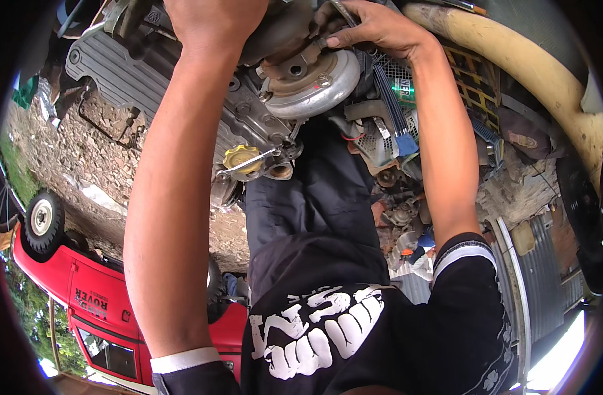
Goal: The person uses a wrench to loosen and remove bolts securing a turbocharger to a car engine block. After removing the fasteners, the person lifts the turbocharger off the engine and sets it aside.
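Note:
My left hand (212,16) reaches up to the top edge, above the engine's grey ribbed cover (110,72); its fingers are out of frame. My right hand (374,29) is closed on a thin curved metal piece (341,13), its thumb by a rusty brown fitting (291,62). Below that fitting is a round silver housing (308,99). A yellow cap (242,158) with a silver tool (255,159) lying across it sits lower on the engine.
A cream curved tube (525,59) arches along the right. Blue screwdrivers (400,118), baskets and a green can (405,90) lie near my right forearm. A red vehicle (104,303) stands lower left on dirt and gravel. Corrugated metal sheets (538,276) are lower right.

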`<state>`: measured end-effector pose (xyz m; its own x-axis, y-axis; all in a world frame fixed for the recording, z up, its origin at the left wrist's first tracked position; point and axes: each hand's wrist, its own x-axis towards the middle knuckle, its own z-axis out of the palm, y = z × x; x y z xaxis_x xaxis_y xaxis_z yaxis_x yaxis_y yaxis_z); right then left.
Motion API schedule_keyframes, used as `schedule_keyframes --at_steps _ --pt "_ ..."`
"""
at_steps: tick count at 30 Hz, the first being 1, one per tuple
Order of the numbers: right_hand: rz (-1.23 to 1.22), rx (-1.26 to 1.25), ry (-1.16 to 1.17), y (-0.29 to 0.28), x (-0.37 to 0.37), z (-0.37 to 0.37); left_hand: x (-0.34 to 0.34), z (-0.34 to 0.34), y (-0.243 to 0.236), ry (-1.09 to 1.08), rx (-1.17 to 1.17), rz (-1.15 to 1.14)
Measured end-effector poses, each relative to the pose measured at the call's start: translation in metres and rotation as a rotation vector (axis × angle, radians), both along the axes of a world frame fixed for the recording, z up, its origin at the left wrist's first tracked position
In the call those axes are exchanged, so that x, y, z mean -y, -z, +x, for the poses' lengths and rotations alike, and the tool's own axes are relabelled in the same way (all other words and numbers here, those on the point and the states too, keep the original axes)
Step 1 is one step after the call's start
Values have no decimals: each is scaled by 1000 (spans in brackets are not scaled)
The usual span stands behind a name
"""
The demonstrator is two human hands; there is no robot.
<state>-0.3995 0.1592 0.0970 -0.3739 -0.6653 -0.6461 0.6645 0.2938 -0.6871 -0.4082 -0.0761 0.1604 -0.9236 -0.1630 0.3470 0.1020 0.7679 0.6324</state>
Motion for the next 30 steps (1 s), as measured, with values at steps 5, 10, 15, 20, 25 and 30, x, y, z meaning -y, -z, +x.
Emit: schedule_keyframes --at_steps 5,10,15,20,25,30 --pt "-111 168 137 3 -6 6 0 1 2 21 3 -66" --pt "-109 34 257 12 -4 24 -1 2 0 43 21 -84" --pt "-146 125 458 5 -1 38 7 -1 4 50 -1 -162" --pt "-123 -87 439 23 -3 46 2 -1 3 65 14 -156" --pt "-36 -6 435 12 -5 43 6 -4 3 29 25 -151" --pt "-22 12 446 7 -5 44 4 -5 10 18 41 -208"
